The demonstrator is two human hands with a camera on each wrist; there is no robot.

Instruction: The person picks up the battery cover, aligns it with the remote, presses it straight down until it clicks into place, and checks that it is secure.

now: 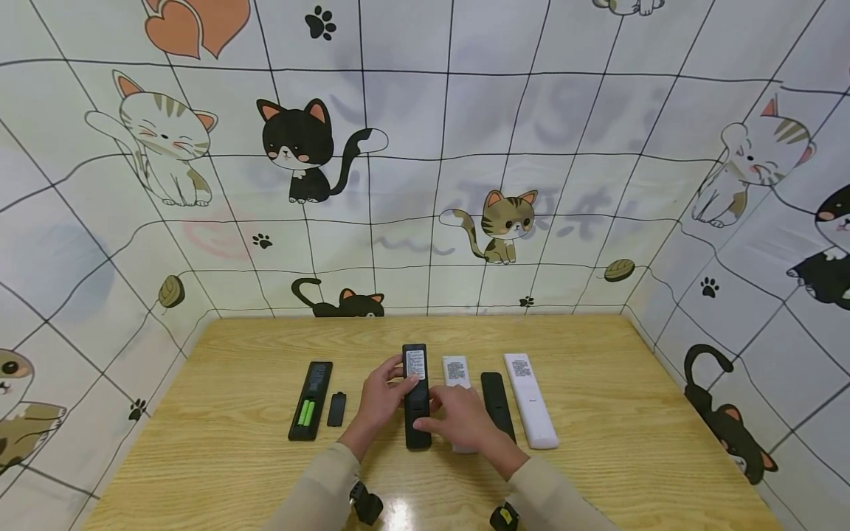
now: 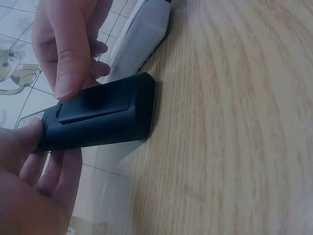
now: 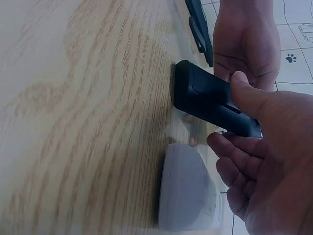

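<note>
Face down between both hands is a black remote control (image 1: 417,436), its white label toward the far end. My left hand (image 1: 380,398) grips its far half, thumb on the back and fingers beneath. My right hand (image 1: 461,417) has its thumb on the battery cover (image 2: 100,104) and curled fingers against the remote's side. One edge of the cover stands slightly proud, with a dark gap along it. The remote's near end is at or just above the table; I cannot tell whether it touches.
On the left lie an open black remote (image 1: 320,377) with green batteries (image 1: 306,413) and a loose battery cover (image 1: 336,409). To the right are a white remote (image 1: 456,369), another black remote (image 1: 496,398) and a larger white one (image 1: 531,402), on the wooden table (image 1: 598,442).
</note>
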